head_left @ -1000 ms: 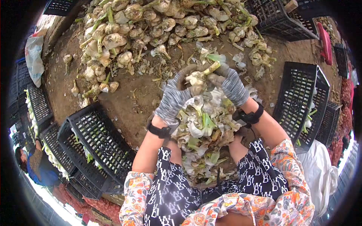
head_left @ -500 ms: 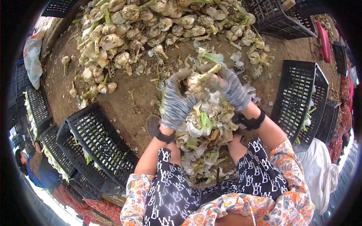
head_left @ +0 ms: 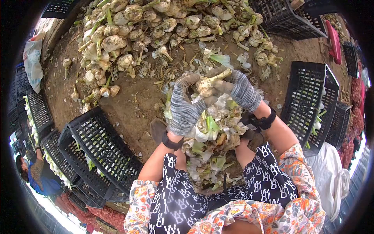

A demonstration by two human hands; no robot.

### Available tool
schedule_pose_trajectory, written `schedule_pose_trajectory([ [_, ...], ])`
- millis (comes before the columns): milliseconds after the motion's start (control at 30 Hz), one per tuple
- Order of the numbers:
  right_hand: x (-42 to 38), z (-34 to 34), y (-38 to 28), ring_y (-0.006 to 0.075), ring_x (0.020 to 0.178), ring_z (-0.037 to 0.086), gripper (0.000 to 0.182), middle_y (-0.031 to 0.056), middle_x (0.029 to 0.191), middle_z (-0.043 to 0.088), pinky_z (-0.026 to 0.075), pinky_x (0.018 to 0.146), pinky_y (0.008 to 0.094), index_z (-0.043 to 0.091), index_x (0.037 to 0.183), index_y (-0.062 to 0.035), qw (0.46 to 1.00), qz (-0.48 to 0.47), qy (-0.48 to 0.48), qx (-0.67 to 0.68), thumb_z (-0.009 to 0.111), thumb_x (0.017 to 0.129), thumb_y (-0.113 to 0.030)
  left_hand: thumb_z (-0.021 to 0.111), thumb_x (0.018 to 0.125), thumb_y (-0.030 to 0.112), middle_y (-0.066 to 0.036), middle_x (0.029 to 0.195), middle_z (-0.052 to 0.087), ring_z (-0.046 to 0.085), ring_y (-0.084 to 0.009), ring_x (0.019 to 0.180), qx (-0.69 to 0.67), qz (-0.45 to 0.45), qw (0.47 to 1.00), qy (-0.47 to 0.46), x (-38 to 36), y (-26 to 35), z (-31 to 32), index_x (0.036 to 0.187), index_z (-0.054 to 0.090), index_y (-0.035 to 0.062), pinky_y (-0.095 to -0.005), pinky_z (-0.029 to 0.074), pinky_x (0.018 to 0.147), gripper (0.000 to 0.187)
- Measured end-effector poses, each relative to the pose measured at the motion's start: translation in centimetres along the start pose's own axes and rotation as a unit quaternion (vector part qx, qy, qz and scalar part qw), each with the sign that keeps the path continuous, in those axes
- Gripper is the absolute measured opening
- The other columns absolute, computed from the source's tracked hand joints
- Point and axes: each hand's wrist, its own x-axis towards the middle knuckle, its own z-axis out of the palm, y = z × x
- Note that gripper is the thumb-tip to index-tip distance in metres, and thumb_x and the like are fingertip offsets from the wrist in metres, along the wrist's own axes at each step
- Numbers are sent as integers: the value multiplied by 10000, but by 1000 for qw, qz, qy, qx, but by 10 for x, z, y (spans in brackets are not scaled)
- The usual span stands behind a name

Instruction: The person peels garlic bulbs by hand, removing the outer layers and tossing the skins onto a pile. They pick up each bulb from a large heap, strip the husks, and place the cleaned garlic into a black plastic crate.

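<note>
Black crate (head_left: pixel 102 146) lying empty at near left. Gloved left hand (head_left: pixel 184 105) and right hand (head_left: pixel 242 91) both closed on one bulb (head_left: pixel 206 85), held at centre above heaped peelings (head_left: pixel 210 140). Bulb pile (head_left: pixel 156 27) far behind; second crate (head_left: pixel 307 101) at right.

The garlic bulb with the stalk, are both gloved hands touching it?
Touching. The head view shows the left hand and right hand closing on the garlic bulb from both sides, fingers wrapped against it.
</note>
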Motion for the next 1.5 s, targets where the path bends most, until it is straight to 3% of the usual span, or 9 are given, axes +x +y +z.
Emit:
schedule_pose_trajectory([
  [267, -10, 0, -9, 186, 913, 579, 288, 103, 986, 619, 446, 829, 284, 558, 1061, 10, 987, -31, -26, -158, 598, 800, -102, 658, 802, 291, -84, 1032, 571, 573, -162, 891, -368, -205, 906, -26, 1, -5, -6, 1157, 484, -7, -261, 482, 766, 495],
  [433, -9, -2, 14, 320, 899, 578, 304, 168, 993, 595, 453, 817, 321, 562, 1068, -18, 920, -191, -106, -326, 598, 792, -142, 389, 896, 514, -72, 861, 627, 589, -136, 762, -358, -356, 861, 55, 13, 11, 0, 1020, 566, 50, -247, 493, 632, 512],
  [533, -12, 4, 22, 270, 894, 583, 314, 148, 1048, 574, 460, 797, 326, 560, 1064, -34, 927, -170, -97, -319, 613, 801, -197, 400, 907, 480, -63, 858, 616, 573, -123, 694, -357, -303, 880, 85, 21, -5, 5, 1014, 573, 65, -233, 477, 525, 462],
  [567, -11, 4, 18, 245, 894, 583, 326, 143, 1039, 575, 462, 791, 321, 555, 1060, -23, 946, -126, -73, -291, 618, 803, -213, 414, 891, 501, -100, 960, 596, 605, -226, 831, -354, -275, 893, 32, 24, -10, -4, 1123, 501, 46, -322, 535, 693, 518],
  [867, 5, 24, 18, 83, 779, 572, 335, 44, 894, 624, 479, 694, 219, 563, 1023, 10, 976, 47, 93, 191, 690, 777, -177, 510, 902, 332, -85, 1181, 497, 503, -145, 1008, -20, -39, 999, 31, 4, -1, 8, 1279, 406, 46, -276, 435, 845, 484],
  [1067, -4, 21, 15, 98, 750, 584, 305, 51, 870, 648, 485, 693, 236, 602, 1006, 20, 991, 20, 97, 88, 683, 736, -96, 630, 834, 270, -111, 1236, 478, 469, -194, 1115, -41, 12, 999, -23, 6, 1, 3, 1293, 383, 13, -332, 370, 967, 581],
  [1233, -8, 13, 35, 151, 723, 602, 239, 130, 801, 646, 482, 679, 279, 643, 950, 2, 980, -112, 62, -154, 646, 744, -120, 498, 841, 537, -16, 796, 616, 540, -66, 589, -121, -220, 968, -9, 17, 4, -8, 1078, 583, 57, -187, 415, 476, 542],
  [1333, -7, 5, 37, 160, 731, 598, 297, 139, 817, 642, 479, 686, 302, 629, 995, -3, 976, -41, 44, -211, 643, 755, -178, 462, 834, 586, 2, 707, 594, 527, -58, 566, -171, -295, 940, 8, 21, -2, -12, 1022, 605, 82, -183, 398, 465, 556],
  [1500, -1, 18, 11, 113, 806, 574, 392, 93, 944, 614, 477, 692, 252, 553, 1013, 37, 994, 43, 80, -64, 663, 796, -271, 645, 803, 374, -64, 1051, 519, 551, -124, 811, -117, -120, 986, 9, 15, -2, 0, 1216, 403, 60, -234, 491, 616, 572],
])
